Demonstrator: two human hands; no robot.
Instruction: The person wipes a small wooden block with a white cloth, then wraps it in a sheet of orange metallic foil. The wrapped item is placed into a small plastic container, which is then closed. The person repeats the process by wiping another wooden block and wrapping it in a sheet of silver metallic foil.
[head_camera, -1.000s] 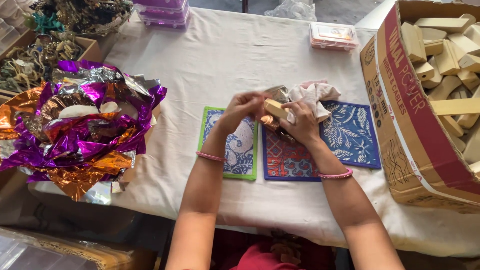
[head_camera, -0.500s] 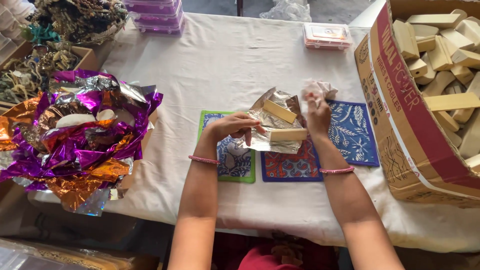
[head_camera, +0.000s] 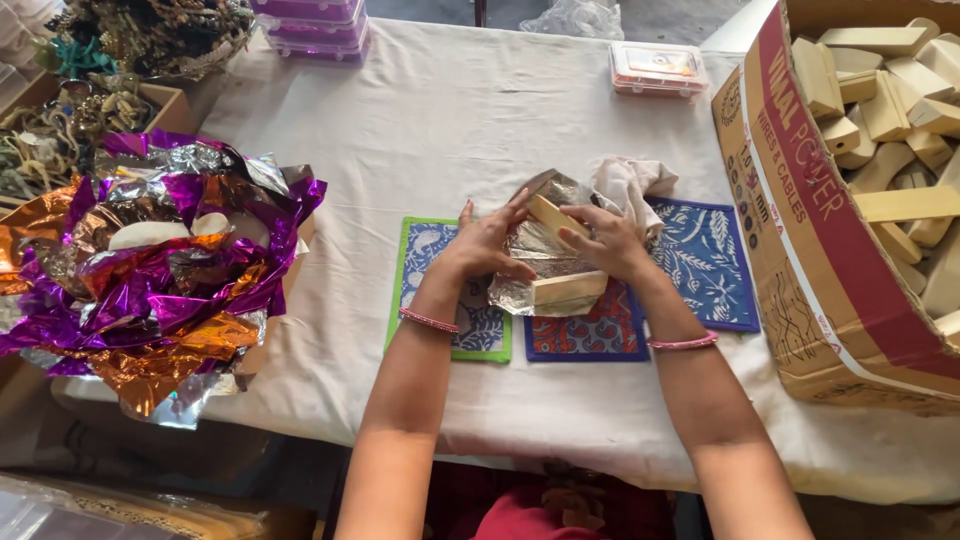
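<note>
- White cloth covers the table.
- At centre, silver foil wraps two wooden blocks.
- Left hand presses the foil flat at nine o'clock.
- Right hand pinches its three o'clock edge.
- Printed mats lie beneath; a cardboard box stands at three o'clock.

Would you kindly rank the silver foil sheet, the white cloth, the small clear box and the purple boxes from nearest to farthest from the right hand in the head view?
1. Silver foil sheet: under the right hand.
2. White cloth: just behind it.
3. Small clear box: far side, slightly right.
4. Purple boxes: far left corner.
</note>
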